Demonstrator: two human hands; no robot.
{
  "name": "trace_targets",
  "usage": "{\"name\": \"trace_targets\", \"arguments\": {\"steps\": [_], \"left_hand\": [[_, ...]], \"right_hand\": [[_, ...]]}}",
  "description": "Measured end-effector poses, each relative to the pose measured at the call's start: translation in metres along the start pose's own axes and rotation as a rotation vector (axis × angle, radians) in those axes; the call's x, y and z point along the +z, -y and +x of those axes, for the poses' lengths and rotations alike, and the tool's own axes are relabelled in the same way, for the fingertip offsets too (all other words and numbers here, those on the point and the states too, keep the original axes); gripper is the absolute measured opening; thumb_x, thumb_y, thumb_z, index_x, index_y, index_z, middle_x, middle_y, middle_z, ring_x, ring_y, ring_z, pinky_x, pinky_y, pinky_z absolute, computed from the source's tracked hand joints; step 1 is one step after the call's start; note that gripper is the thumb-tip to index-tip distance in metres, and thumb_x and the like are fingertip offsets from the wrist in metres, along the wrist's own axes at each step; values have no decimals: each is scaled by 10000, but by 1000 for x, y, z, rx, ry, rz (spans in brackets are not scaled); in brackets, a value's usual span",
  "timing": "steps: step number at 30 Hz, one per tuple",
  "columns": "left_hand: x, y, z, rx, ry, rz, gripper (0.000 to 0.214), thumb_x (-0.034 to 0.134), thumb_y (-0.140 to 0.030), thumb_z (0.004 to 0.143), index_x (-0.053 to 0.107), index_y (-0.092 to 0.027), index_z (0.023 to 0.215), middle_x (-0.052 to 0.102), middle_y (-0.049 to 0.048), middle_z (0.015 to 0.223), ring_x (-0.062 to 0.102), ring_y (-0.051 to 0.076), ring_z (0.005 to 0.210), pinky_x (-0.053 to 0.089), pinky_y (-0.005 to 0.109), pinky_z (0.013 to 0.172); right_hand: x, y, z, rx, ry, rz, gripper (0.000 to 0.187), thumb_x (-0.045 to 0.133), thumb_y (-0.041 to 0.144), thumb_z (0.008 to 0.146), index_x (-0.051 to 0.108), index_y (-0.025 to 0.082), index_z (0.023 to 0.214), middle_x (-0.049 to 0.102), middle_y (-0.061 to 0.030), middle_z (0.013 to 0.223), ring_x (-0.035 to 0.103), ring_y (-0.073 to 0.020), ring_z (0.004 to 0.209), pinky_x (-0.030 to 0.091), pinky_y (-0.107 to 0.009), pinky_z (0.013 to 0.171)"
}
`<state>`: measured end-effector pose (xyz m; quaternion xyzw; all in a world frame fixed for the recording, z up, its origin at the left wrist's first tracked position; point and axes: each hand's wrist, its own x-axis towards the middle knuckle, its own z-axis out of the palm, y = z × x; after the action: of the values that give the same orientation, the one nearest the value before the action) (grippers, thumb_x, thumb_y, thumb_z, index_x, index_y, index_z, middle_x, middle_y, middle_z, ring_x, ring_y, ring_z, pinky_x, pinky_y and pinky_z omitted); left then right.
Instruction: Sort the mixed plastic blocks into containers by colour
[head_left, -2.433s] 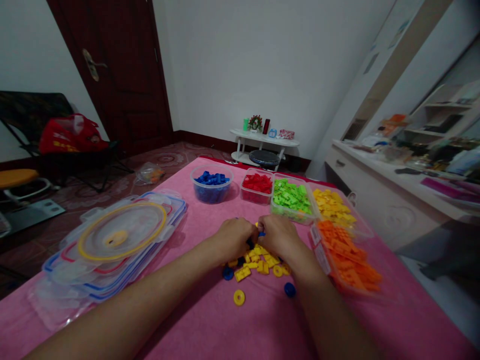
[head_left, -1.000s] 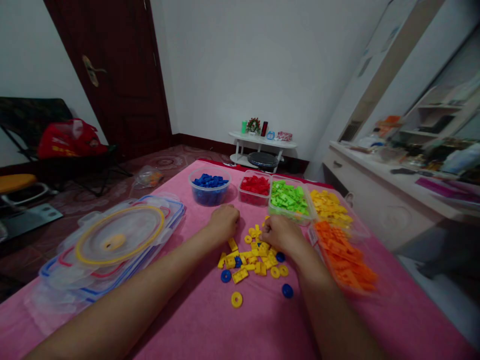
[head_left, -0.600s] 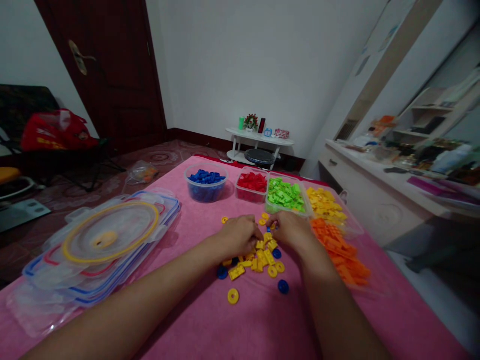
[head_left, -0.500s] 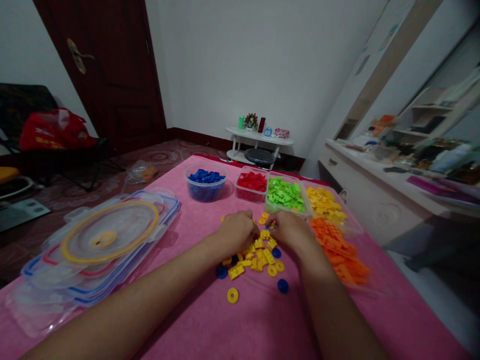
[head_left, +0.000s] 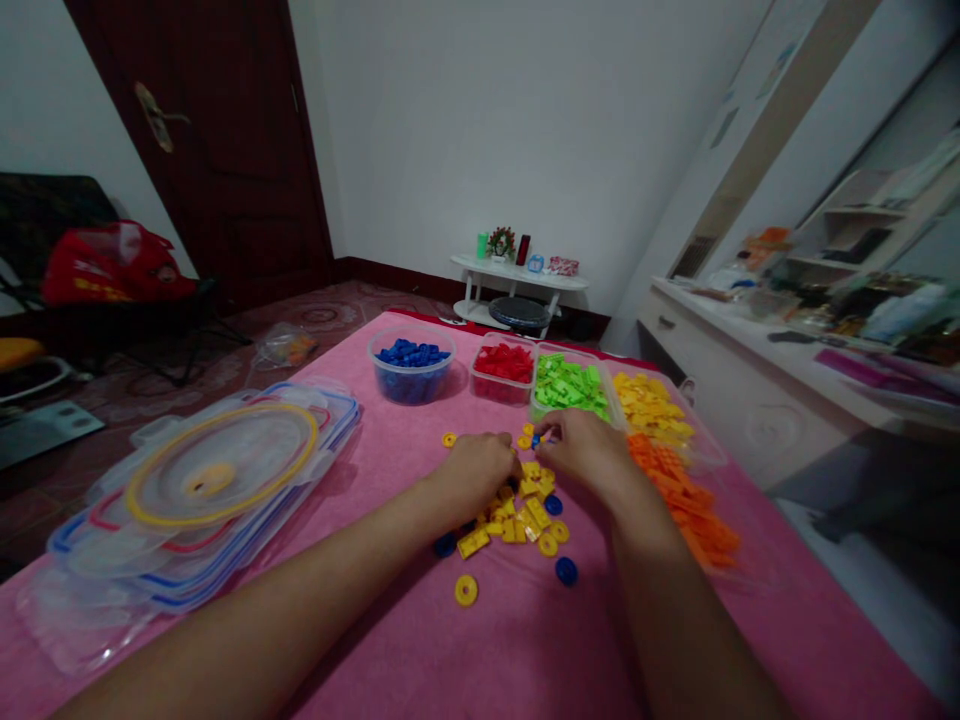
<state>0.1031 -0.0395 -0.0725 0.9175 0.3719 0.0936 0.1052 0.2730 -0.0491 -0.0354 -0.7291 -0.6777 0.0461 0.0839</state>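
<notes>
A loose pile of yellow building bricks [head_left: 517,520] lies on the pink cloth, with yellow rings and blue discs scattered round it. At the pile's left edge, my left hand [head_left: 478,475] is closed, fingers curled down among the bricks; what they hold is hidden. My right hand [head_left: 589,452] reaches in from the other side, thumb and fingers pinched at a small blue toy piece [head_left: 536,440]. Close to the front lie a yellow ring [head_left: 466,590] and a blue disc [head_left: 566,571], apart from both hands.
Behind my hands stand tubs of blue bricks [head_left: 411,354], red bricks [head_left: 504,362] and green bricks [head_left: 571,385]. Yellow bricks [head_left: 652,408] and orange bricks [head_left: 679,500] fill containers at the right. Stacked clear lids [head_left: 217,480] lie at the left.
My left hand has dropped slightly, uncovering more of a yellow ring behind it. My right hand has shifted slightly, and the blue piece at its fingertips shows more clearly.
</notes>
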Motion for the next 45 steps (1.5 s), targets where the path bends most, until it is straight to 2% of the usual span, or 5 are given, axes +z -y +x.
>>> {"name": "trace_targets", "arguments": {"steps": [15, 23, 29, 39, 45], "left_hand": [[-15, 19, 0, -443, 71, -2258, 179, 481, -217, 799, 580, -81, 861, 617, 86, 717, 593, 121, 589, 465, 190, 497], [-16, 45, 1, -568, -136, -1940, 126, 505, -227, 809, 506, -134, 723, 451, -38, 568, 286, 13, 350, 120, 112, 318], [-50, 41, -15, -280, -12, -1113, 239, 667, -332, 698, 590, -115, 635, 440, -52, 499, 300, 26, 402, 188, 159, 392], [-74, 12, -48, -156, 142, -178, 103, 654, -230, 670, 727, -196, 734, 678, 38, 682, 565, 150, 597, 369, 238, 566], [-39, -8, -76, -284, 207, 118, 131, 653, -265, 667, 735, -198, 743, 675, 119, 710, 638, 264, 684, 454, 343, 658]], "right_hand": [[-23, 46, -17, -267, -230, 568, 257, 651, 243, 695, 709, 163, 932, 707, -53, 848, 593, -127, 659, 434, -231, 615], [-10, 84, -51, -378, 206, -44, 76, 658, 221, 711, 716, 195, 752, 719, -71, 813, 650, -195, 746, 392, -250, 595], [14, 99, -57, -399, 256, -198, 166, 630, 192, 746, 719, 165, 882, 721, -132, 882, 670, -240, 859, 431, -273, 657], [-22, 25, -25, -161, 176, -177, 160, 677, 192, 601, 689, 225, 757, 695, -39, 776, 618, -179, 687, 321, -247, 519], [-18, 11, -24, 35, 507, -94, 88, 674, 101, 584, 610, 156, 558, 663, -45, 579, 620, -156, 554, 385, -226, 491]]}}
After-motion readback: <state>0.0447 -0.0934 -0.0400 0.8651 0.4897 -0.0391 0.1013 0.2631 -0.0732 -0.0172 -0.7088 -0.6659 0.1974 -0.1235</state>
